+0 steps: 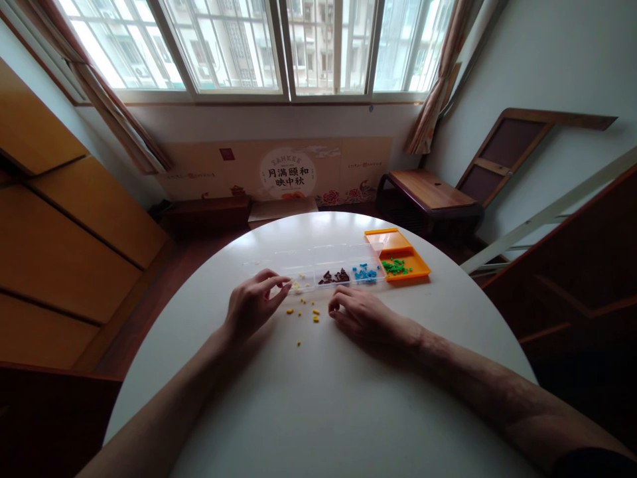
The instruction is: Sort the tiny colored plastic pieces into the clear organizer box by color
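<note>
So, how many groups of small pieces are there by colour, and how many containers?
Yellow pieces: 1 group, loose on the table and in a compartment
Brown pieces: 1 group
Blue pieces: 1 group
Green pieces: 1 group
Clear compartment box: 1
Orange tray: 1
Total: 4 colour groups, 2 containers

A round white table (318, 398) bears a clear compartment box (331, 265), an orange tray (398, 255) and scattered yellow pieces (308, 311).

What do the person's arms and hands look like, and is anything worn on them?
The left hand and right hand are bare: no gloves, and no rings or watch that show. Both forearms are uncovered. Only a dark sleeve edge shows on the right arm, at the bottom corner of the picture.
</note>
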A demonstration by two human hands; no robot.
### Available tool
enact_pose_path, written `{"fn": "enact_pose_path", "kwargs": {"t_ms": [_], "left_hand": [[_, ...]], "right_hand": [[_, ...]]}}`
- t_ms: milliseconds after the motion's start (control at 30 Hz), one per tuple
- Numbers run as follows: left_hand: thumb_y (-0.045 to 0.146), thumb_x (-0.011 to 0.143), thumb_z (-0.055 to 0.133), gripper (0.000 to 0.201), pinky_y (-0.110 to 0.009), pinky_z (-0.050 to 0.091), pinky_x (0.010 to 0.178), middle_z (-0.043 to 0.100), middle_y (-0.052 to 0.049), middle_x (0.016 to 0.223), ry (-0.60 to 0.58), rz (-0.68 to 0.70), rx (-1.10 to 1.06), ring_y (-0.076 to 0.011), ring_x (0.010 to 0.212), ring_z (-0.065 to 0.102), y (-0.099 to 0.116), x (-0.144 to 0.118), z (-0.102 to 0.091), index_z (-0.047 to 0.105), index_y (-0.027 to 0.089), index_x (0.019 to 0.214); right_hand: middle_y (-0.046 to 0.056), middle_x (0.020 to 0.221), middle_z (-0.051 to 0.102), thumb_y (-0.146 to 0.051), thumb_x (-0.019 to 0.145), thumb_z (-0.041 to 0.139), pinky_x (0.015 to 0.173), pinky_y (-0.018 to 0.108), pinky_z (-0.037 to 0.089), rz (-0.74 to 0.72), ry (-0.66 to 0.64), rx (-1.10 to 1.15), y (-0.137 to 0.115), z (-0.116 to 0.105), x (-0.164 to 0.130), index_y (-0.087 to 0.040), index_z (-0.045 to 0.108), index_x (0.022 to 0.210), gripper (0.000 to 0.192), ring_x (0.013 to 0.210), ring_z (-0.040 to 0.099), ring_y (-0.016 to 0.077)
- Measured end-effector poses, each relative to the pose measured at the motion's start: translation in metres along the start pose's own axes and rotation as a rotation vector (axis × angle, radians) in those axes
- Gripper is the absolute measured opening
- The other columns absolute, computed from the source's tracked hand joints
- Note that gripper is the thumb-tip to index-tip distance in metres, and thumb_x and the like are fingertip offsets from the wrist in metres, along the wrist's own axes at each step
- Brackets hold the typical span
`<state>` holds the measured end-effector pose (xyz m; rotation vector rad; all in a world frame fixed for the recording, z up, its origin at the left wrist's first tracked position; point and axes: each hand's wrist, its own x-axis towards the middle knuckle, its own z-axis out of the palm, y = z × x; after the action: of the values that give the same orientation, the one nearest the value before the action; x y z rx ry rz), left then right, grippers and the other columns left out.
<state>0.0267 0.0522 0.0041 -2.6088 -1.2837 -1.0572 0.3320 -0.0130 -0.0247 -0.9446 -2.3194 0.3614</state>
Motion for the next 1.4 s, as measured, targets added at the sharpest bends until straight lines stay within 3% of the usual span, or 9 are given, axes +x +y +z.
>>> {"fn": "enact_pose_path", "kwargs": {"t_ms": [267,400,633,867,1400], "left_hand": [[0.038,0.099,0.076,0.018,-0.024,0.050,0.061,0.078,-0.001,0.089,0.017,0.117,-0.066,-0.0103,0.060,0.061,0.024,-0.005,-0.001,0.082,0.023,0.091],[0.040,0.098,0.079,0.017,-0.025,0.052,0.062,0.078,-0.003,0.091,-0.041,0.190,-0.151,-0.0120,0.064,0.064,0.039,-0.007,0.005,0.082,0.024,0.093],[0.043,0.096,0.082,0.020,-0.025,0.054,0.062,0.078,-0.004,0.092,-0.026,0.213,-0.249,-0.0107,0.060,0.059,0.057,-0.007,0.016,0.083,0.023,0.098],[0.039,0.097,0.083,0.013,-0.026,0.057,0.066,0.081,-0.002,0.091,0.037,0.270,-0.210,-0.0110,0.062,0.064,0.061,-0.007,0.021,0.084,0.026,0.097],[0.027,0.099,0.077,0.009,-0.025,0.062,0.072,0.081,0.000,0.086,0.002,0.348,-0.251,-0.0107,0.067,0.072,0.061,-0.005,0.022,0.085,0.029,0.097]], "right_hand": [[0.008,0.110,0.070,-0.031,0.111,0.061,0.085,0.031,0.052,0.000,0.033,0.017,0.005,0.003,0.001,-0.020,0.066,0.107,0.012,0.091,0.066,0.0196],[0.007,0.106,0.069,-0.034,0.113,0.060,0.084,0.030,0.052,0.023,0.086,0.152,0.006,0.002,0.002,-0.020,0.067,0.105,0.018,0.088,0.064,0.0176],[0.004,0.096,0.067,-0.044,0.112,0.061,0.078,0.028,0.050,0.144,0.119,0.411,0.006,-0.007,0.004,-0.019,0.071,0.101,0.029,0.084,0.059,0.0156],[0.005,0.095,0.073,-0.050,0.109,0.065,0.075,0.028,0.052,0.144,0.047,0.453,0.017,-0.001,0.004,-0.019,0.077,0.103,0.034,0.081,0.061,0.0155],[0.004,0.084,0.072,-0.061,0.106,0.066,0.068,0.026,0.049,0.180,0.016,0.423,0.010,-0.004,0.005,-0.017,0.080,0.104,0.046,0.075,0.058,0.0153]]}}
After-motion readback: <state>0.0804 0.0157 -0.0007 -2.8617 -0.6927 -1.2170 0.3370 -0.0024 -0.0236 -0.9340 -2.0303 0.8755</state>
